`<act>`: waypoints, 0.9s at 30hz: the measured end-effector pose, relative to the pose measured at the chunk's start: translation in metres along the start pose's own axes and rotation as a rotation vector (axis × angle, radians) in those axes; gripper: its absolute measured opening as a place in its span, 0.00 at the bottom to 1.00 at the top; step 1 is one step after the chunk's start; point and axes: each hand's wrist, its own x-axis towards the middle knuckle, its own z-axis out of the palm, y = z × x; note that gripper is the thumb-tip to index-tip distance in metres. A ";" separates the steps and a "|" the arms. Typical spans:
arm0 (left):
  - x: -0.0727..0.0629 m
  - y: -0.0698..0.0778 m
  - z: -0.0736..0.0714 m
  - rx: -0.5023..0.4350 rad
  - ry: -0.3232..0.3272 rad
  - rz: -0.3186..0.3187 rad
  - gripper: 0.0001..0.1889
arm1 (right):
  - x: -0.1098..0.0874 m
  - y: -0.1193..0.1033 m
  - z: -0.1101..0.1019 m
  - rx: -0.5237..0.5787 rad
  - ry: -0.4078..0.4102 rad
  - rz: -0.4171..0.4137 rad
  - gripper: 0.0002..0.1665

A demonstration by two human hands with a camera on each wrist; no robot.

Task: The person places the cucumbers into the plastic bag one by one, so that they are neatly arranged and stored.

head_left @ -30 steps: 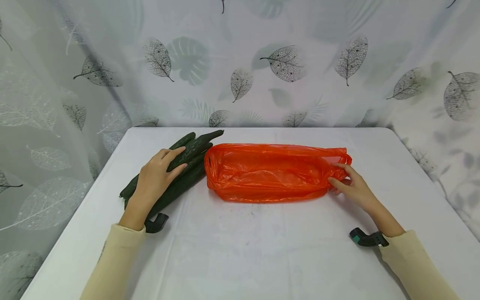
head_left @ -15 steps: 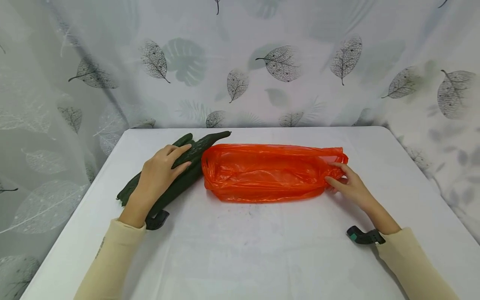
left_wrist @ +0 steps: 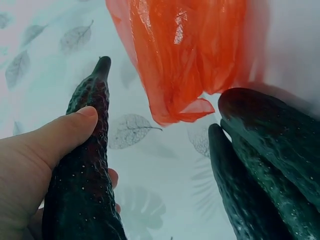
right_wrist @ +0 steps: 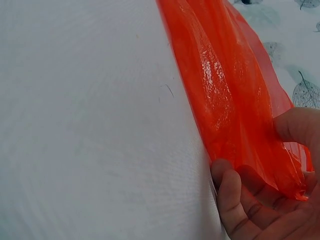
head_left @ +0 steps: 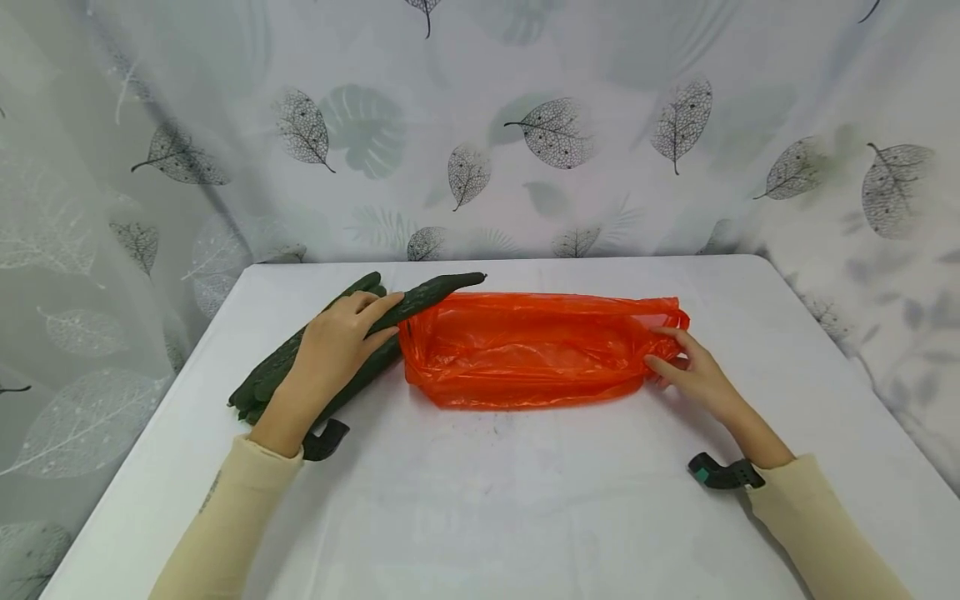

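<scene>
My left hand (head_left: 327, 346) grips a dark green, bumpy cucumber (head_left: 438, 292), the thumb on one side and fingertips showing on the other in the left wrist view. The cucumber's narrow end overlaps the near-left corner of a red plastic bag (head_left: 525, 354) in the head view. Several other cucumbers (left_wrist: 280, 185) lie side by side under and beside that hand, partly hidden by it. The bag lies on its side, spread lengthwise across the table. At its right end, by the handle loop, my right hand (head_left: 693, 375) holds the plastic between thumb and curled fingers.
A white-covered table (head_left: 517, 500) carries everything. Behind it and along both sides hangs a pale curtain (head_left: 600, 50) printed with leaves. Each wrist wears a black strap device, such as the right one (head_left: 723, 473).
My left hand has drawn one cucumber away from the others, up and to the right, so its tip reaches over the bag's edge. My right hand stays at the bag's right end.
</scene>
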 end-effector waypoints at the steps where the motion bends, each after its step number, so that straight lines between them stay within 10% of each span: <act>1: 0.001 0.001 0.000 -0.002 -0.004 0.008 0.26 | 0.000 0.000 0.000 0.001 0.001 -0.001 0.32; 27: 0.017 0.022 0.008 0.000 -0.088 0.156 0.25 | -0.002 -0.002 0.002 0.016 0.013 -0.017 0.31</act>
